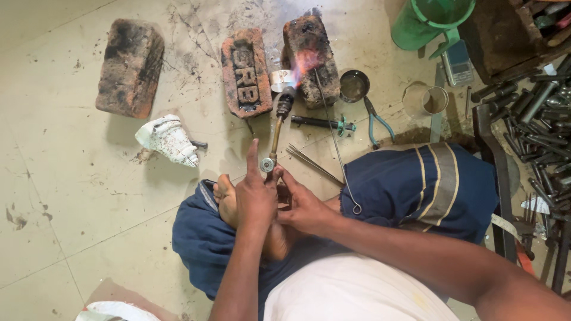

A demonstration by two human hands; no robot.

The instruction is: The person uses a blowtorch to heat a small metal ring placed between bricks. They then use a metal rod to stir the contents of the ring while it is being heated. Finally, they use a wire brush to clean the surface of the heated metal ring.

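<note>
Fingers: both hands were closed round the near end of a brass torch [275, 135], fingertips pinched at its small round valve; the left forefinger stuck straight up beside the tube.
Left hand: the left hand [253, 199] gripped the torch from the left, wrist resting over a bare foot.
Right hand: the right hand [302, 205] met it from the right, fingers curled on the valve, touching the left hand.
Torch: it ran from the hands away to the far side, its dark nozzle lying between two bricks.
Flame: a pinkish flame [304, 60] played from the nozzle onto the face of the right brick [310, 59].
Metal band: a small silver band [282, 79] stood just beside the nozzle, between the middle brick [245, 72] and the right brick.
Wire: a long thin wire [334, 139] with a looped near end lay across the floor from the right brick toward the person's knee.
Rods: a bundle of thin rods [312, 163] lay just right of the torch.
Far left: a third brick [129, 66] sat well apart, with a white shell [168, 140] nearer.
Right side: a small metal bowl [354, 85], blue-handled pliers [376, 122] and a green jug [429, 21] were on the floor, near a heap of dark steel tools [538, 113].
</note>
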